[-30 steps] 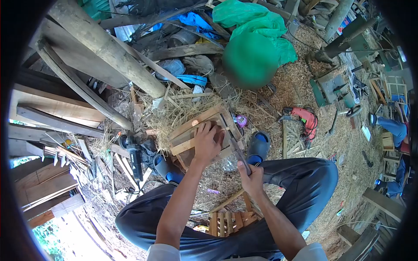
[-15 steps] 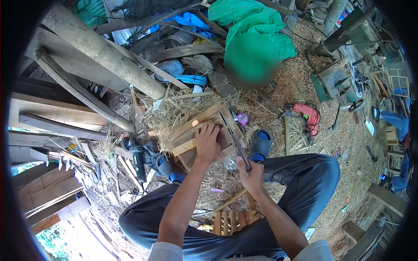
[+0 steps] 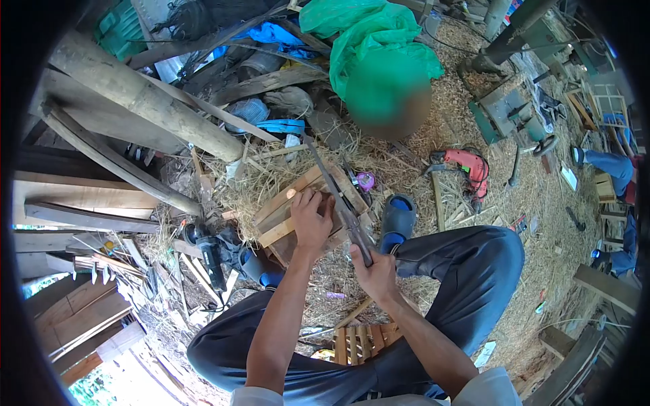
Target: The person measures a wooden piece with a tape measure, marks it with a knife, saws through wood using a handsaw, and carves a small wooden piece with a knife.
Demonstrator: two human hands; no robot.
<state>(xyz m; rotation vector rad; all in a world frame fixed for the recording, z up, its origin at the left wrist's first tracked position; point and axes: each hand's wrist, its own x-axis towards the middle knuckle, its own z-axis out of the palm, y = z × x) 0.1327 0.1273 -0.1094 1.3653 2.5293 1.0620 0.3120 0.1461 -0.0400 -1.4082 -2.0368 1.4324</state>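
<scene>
Left hand (image 3: 310, 220) pressing wooden crate (image 3: 298, 206), right hand (image 3: 371, 271) gripping saw (image 3: 338, 196)

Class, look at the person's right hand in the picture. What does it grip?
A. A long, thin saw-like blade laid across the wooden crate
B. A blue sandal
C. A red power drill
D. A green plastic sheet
A: the right hand grips the handle of a long thin blade that runs up across the wooden crate, which the left hand presses down.
</scene>
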